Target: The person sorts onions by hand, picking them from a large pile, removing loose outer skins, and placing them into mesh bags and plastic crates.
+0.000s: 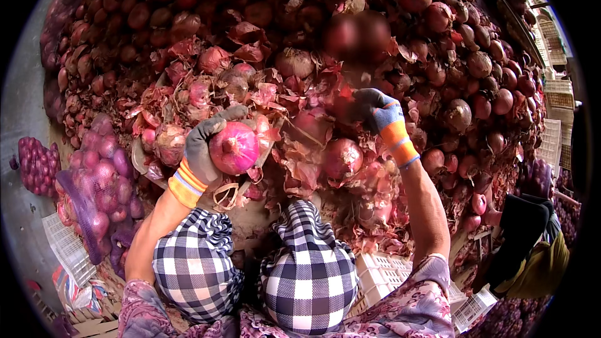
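In my left hand [204, 145], gloved in grey with an orange cuff, is a smooth, bright magenta red onion [234, 148]. The fingers and thumb wrap round it, and its pale tip faces up. My right hand [380, 114] wears a matching glove and hovers over the loose skins at the pile's near side. Its fingers are curled together; their dark tips blend into the shadow, so anything between them is hidden. Below the right hand lies another red onion [343, 158]. Papery onion skins [307, 178] are scattered between the hands, above my knees.
A large heap of red onions [479, 64] fills the far side. Purple mesh bags of onions [103, 191] stand at left. A white plastic crate [383, 273] sits beside my right checked knee [310, 275]. Dark and olive cloth [538, 256] hangs at right.
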The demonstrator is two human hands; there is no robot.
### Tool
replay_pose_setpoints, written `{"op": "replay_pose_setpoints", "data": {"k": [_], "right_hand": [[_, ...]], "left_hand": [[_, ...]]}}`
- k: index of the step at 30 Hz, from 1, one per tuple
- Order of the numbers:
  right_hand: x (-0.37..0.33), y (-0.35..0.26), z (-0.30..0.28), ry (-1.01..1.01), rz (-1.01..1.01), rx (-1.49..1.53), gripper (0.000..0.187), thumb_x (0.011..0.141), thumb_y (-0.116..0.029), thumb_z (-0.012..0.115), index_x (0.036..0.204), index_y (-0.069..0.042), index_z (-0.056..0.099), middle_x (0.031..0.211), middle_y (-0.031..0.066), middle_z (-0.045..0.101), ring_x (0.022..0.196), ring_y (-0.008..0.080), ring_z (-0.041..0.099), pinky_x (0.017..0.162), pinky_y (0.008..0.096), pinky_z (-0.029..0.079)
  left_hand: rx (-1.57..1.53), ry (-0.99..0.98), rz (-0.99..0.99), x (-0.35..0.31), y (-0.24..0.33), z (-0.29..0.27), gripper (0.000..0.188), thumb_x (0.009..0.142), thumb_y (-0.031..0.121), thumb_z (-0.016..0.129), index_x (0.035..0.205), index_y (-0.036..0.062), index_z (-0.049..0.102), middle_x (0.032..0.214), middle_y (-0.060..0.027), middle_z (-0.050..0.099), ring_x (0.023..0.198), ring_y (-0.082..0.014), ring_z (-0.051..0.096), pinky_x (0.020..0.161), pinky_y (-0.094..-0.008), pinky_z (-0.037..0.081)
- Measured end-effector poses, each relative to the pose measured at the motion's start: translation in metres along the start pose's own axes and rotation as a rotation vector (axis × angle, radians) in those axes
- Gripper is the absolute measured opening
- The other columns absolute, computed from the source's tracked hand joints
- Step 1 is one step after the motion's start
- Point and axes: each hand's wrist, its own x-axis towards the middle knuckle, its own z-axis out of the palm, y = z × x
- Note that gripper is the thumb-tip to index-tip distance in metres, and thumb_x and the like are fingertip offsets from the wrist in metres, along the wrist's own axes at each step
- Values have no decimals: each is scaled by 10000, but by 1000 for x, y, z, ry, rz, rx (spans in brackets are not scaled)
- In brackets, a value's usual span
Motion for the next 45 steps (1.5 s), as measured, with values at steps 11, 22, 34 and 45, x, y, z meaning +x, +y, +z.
{"op": "replay_pose_setpoints", "data": {"k": [11,22,34,45], "right_hand": [[-53,-106,72,-522,-72,185,189,820,-144,603,944,-6,641,735,-1,621,548,57,543,492,193,432],[-40,-93,95,-305,-122,80,417,860,-301,609,1163,-19,556,933,52,647,753,90,604,694,259,490],[-40,-63,121,-384,-741,-365,122,713,-96,653,822,-43,654,832,70,617,843,156,593,723,301,479],[-68,32,56,-11,-70,-64,524,777,-147,706,1240,-24,493,1038,89,624,916,159,594,763,265,498]], "left_hand": [[-9,-296,-193,1,-13,-6,538,840,125,556,1335,48,361,1120,-112,580,1052,-220,553,948,-355,434],[-277,-220,-305,-10,-15,8,392,813,138,597,1168,-7,518,1150,-138,581,1084,-270,541,986,-416,407],[-307,-234,-431,0,-37,8,451,872,208,542,1264,9,441,1219,-138,540,1079,-253,557,990,-376,412],[-477,-275,-482,4,-34,5,465,879,288,538,1244,13,448,1165,-151,550,1063,-245,541,924,-386,449]]}}
